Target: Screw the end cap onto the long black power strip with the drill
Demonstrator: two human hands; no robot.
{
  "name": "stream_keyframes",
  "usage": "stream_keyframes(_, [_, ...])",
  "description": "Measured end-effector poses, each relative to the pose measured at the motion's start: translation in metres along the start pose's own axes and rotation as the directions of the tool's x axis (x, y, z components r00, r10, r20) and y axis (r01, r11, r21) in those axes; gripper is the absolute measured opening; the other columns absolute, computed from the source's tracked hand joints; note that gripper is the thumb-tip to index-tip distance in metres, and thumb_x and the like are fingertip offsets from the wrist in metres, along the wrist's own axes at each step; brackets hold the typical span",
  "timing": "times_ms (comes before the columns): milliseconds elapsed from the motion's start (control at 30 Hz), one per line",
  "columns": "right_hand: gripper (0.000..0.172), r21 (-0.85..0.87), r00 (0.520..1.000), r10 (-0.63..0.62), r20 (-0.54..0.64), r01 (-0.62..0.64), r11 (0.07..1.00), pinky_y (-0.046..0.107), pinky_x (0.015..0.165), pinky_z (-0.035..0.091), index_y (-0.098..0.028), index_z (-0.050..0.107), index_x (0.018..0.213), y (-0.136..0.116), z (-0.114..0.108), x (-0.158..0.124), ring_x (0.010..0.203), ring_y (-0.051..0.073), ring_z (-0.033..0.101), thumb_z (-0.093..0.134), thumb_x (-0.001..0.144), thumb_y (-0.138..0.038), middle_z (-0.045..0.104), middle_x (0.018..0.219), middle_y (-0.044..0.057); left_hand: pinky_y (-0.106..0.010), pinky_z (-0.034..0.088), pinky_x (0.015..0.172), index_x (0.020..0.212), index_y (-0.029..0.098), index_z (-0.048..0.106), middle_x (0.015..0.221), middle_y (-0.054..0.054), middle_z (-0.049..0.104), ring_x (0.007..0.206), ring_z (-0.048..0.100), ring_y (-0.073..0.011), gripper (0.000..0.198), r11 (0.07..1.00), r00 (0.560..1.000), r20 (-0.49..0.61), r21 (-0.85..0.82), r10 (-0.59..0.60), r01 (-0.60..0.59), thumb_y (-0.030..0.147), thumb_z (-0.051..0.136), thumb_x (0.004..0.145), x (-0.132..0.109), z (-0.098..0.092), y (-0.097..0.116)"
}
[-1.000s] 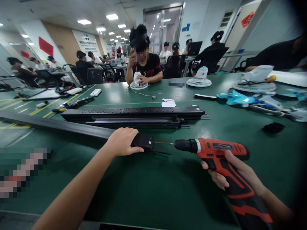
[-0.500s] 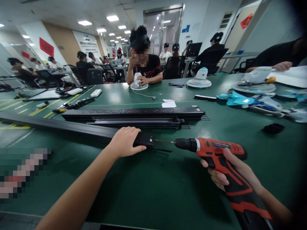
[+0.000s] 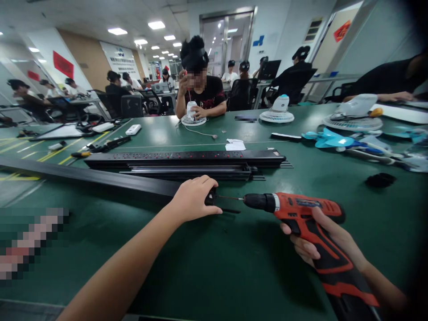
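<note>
A long black bar (image 3: 133,180) runs across the green table from the left edge to the middle. My left hand (image 3: 195,198) is wrapped over its right end, with the thumb on the near side. My right hand (image 3: 329,240) grips a red and black cordless drill (image 3: 309,209) by the handle. The index finger is near the trigger. A long thin bit (image 3: 230,197) points left from the drill's chuck to the bar's end. Whether its tip is inside the bar cannot be made out. A thin dark strip (image 3: 230,211) sticks out just below the bit.
Behind the bar lie a black power strip (image 3: 183,156) and a black open housing (image 3: 190,171). Fan bases (image 3: 277,117), blue fan blades (image 3: 329,137) and a black clump (image 3: 380,179) are to the right. A co-worker (image 3: 200,89) sits opposite, handling a white fan part.
My left hand has slid right along the bar to its very end, now covering most of the end cap. The drill and my right hand have hardly moved.
</note>
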State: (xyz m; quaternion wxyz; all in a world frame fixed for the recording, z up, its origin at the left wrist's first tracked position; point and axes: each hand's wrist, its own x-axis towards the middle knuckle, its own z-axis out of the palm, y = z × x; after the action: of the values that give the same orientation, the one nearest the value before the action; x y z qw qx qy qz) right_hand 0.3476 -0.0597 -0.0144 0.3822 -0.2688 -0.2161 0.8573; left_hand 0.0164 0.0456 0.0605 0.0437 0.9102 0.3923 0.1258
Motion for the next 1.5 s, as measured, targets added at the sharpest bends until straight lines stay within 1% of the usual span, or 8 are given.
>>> stream_keyframes(233, [0.065,-0.017,0.998,-0.007,-0.058,0.006,1.000,0.020,0.047,0.045,-0.008,0.071,0.095,-0.002,0.002,0.000,0.043,0.010,0.050,0.056,0.083,-0.070,0.056,0.052,0.002,-0.038,0.049,0.089,0.121,0.020,0.055,0.120,-0.008,0.063,0.105,0.062,-0.0252,0.054,0.993,0.995,-0.043,0.076,0.095,-0.092,0.055,0.068,0.082,-0.004,0.008,-0.004])
stream_keyframes(433, [0.062,-0.045,0.999,-0.029,-0.037,0.027,0.999,0.020,0.047,0.042,-0.013,0.069,0.093,-0.003,0.002,0.002,0.043,0.009,0.048,0.051,0.085,-0.071,0.053,0.052,0.000,-0.039,0.049,0.088,0.123,0.017,0.056,0.122,-0.011,0.065,0.107,0.062,-0.0271,0.052,0.979,0.986,-0.089,0.159,0.144,-0.129,0.055,0.060,0.088,-0.006,0.014,-0.005])
stream_keyframes(567, [0.063,-0.070,0.998,-0.018,-0.060,0.014,0.997,0.019,0.045,0.041,-0.013,0.067,0.092,-0.004,0.004,0.002,0.042,0.008,0.045,0.052,0.083,-0.074,0.049,0.051,-0.002,-0.041,0.049,0.089,0.125,0.014,0.056,0.121,-0.012,0.066,0.107,0.062,-0.0277,0.054,0.969,0.978,-0.114,0.196,0.177,-0.153,0.055,0.058,0.089,-0.005,0.019,-0.007])
stream_keyframes(767, [0.066,-0.064,0.994,-0.009,-0.107,0.002,0.998,0.019,0.044,0.041,-0.011,0.067,0.090,-0.004,0.006,0.002,0.041,0.008,0.043,0.053,0.080,-0.075,0.048,0.049,-0.001,-0.042,0.048,0.091,0.127,0.012,0.056,0.120,-0.014,0.066,0.108,0.061,-0.0285,0.056,0.962,0.974,-0.115,0.219,0.194,-0.165,0.055,0.055,0.091,-0.007,0.021,-0.008])
stream_keyframes(1033, [0.066,-0.085,0.997,0.002,-0.077,-0.009,0.996,0.020,0.045,0.042,-0.010,0.070,0.092,-0.004,0.004,0.001,0.041,0.009,0.045,0.055,0.080,-0.074,0.051,0.050,0.000,-0.043,0.047,0.091,0.126,0.011,0.057,0.117,-0.014,0.066,0.106,0.061,-0.0290,0.056,0.961,0.968,-0.148,0.220,0.203,-0.168,0.054,0.056,0.091,-0.009,0.023,-0.006])
stream_keyframes(1167, [0.067,-0.084,0.995,-0.001,-0.098,-0.007,0.996,0.019,0.044,0.042,-0.010,0.071,0.091,-0.005,0.005,0.001,0.041,0.009,0.046,0.054,0.080,-0.075,0.051,0.050,-0.001,-0.043,0.048,0.090,0.128,0.010,0.057,0.116,-0.015,0.066,0.105,0.061,-0.0286,0.057,0.957,0.963,-0.160,0.228,0.216,-0.177,0.053,0.056,0.091,-0.009,0.025,-0.007])
stream_keyframes(1267, [0.068,-0.079,0.993,-0.003,-0.114,-0.006,0.997,0.019,0.043,0.043,-0.010,0.071,0.090,-0.005,0.006,0.001,0.040,0.009,0.046,0.055,0.079,-0.075,0.051,0.049,0.000,-0.044,0.048,0.090,0.130,0.012,0.056,0.117,-0.015,0.065,0.105,0.060,-0.0285,0.056,0.957,0.962,-0.159,0.226,0.221,-0.182,0.054,0.053,0.093,-0.009,0.027,-0.008])
stream_keyframes(1500, [0.067,-0.060,0.995,-0.012,-0.097,0.007,0.998,0.020,0.043,0.043,-0.009,0.071,0.091,-0.004,0.004,0.002,0.040,0.010,0.045,0.053,0.082,-0.072,0.052,0.049,0.001,-0.043,0.048,0.089,0.131,0.011,0.055,0.117,-0.015,0.065,0.105,0.060,-0.0284,0.057,0.954,0.961,-0.160,0.238,0.226,-0.185,0.053,0.051,0.093,-0.008,0.026,-0.008])
